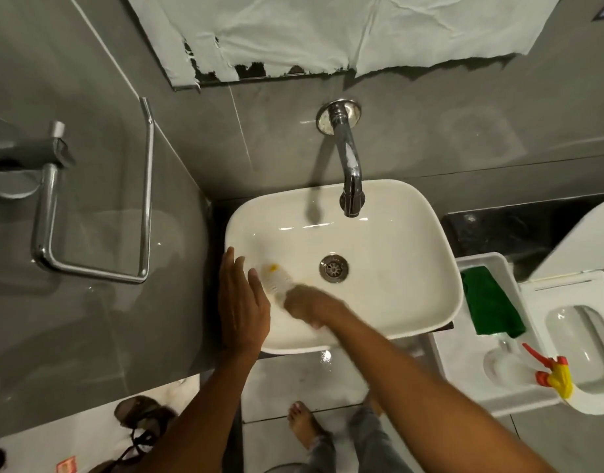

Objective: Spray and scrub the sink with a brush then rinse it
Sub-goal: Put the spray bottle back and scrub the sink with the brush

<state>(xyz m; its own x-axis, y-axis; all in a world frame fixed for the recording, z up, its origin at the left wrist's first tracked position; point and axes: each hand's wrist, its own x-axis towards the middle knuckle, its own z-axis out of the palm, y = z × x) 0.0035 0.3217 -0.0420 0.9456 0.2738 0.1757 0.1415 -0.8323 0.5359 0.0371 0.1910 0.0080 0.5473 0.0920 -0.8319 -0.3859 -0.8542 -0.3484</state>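
Observation:
A white basin sink [396,206] stands under a chrome wall faucet [350,165], with a metal drain [334,268] at its middle. My right hand [305,307] is shut on a white scrub brush [276,279], blurred by motion, whose bristles press on the sink's inner left wall. My left hand [242,302] rests flat on the sink's left rim, fingers apart, holding nothing. A spray bottle [519,367] with a red and yellow trigger lies in a white tray at the right.
A white tray [481,261] right of the sink holds a green cloth [491,305]. A white toilet [583,322] is at the far right. A chrome towel bar [89,268] sticks out from the left wall. Sandals [140,414] and my bare foot [302,425] are on the floor.

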